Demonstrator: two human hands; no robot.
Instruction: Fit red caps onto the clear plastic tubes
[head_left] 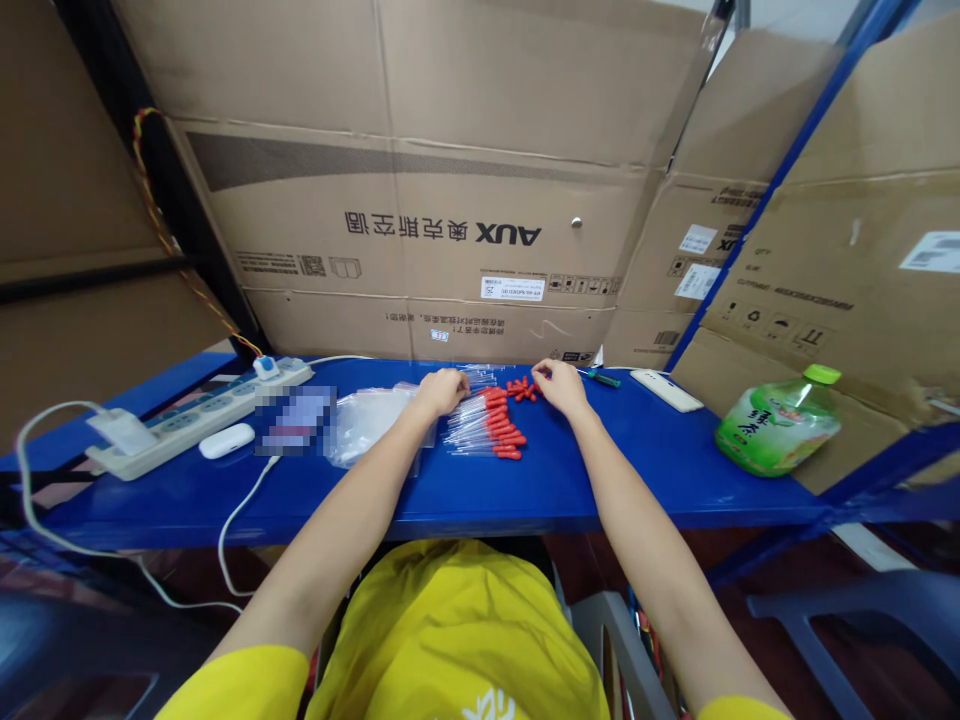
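My left hand (445, 389) is closed, fingertips down at the near end of a loose pile of thin clear tubes (486, 374); what it pinches is too small to make out. Beside a small heap of red rubber bulbs (520, 388), my right hand (561, 386) has its thumb and fingers drawn together, touching or very close to the heap. Between and below both hands lies a row of droppers (495, 425), their clear stems pointing left and red bulbs right. Clear plastic bags (367, 425) lie under and beside my left forearm.
On the blue table (555, 490), a power strip (202, 415), a white earphone case (226, 441) and a blurred phone (296, 420) with a cable lie left. A green screwdriver (604, 379), a pale flat bar (666, 390) and a green-labelled bottle (780, 425) are right. Cardboard (427, 270) walls the back.
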